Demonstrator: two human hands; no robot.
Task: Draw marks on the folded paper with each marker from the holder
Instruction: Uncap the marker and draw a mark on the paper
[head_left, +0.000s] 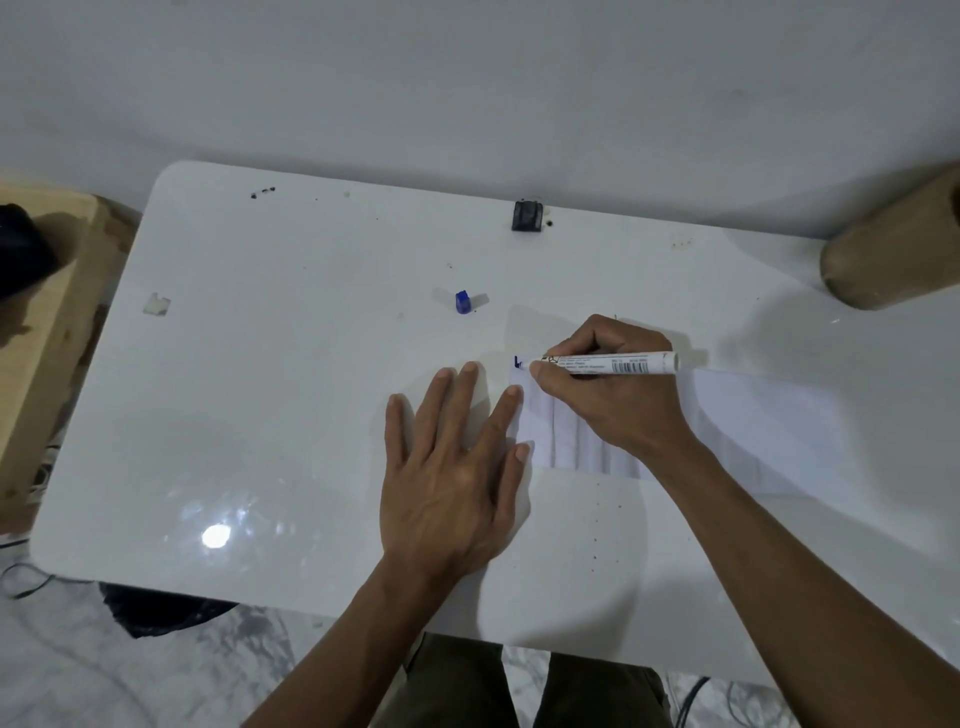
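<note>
A white folded paper (737, 415) with several pleats lies on the right half of the white table (270, 405). My right hand (608, 395) grips a white marker (623, 364) with a barcode label, its blue tip touching the paper's top left corner beside a short blue mark (517, 362). My left hand (457, 467) lies flat with fingers spread, index finger and thumb pressing the paper's left edge. The marker's blue cap (463, 302) stands on the table beyond my hands. A tan cylindrical holder (888, 249) lies on its side at the far right.
A small black clip-like object (527, 215) sits at the table's far edge against the wall. A scrap of tape (157, 304) is stuck at the left. A wooden box (36, 332) stands left of the table. Cables and a dark bag lie on the floor.
</note>
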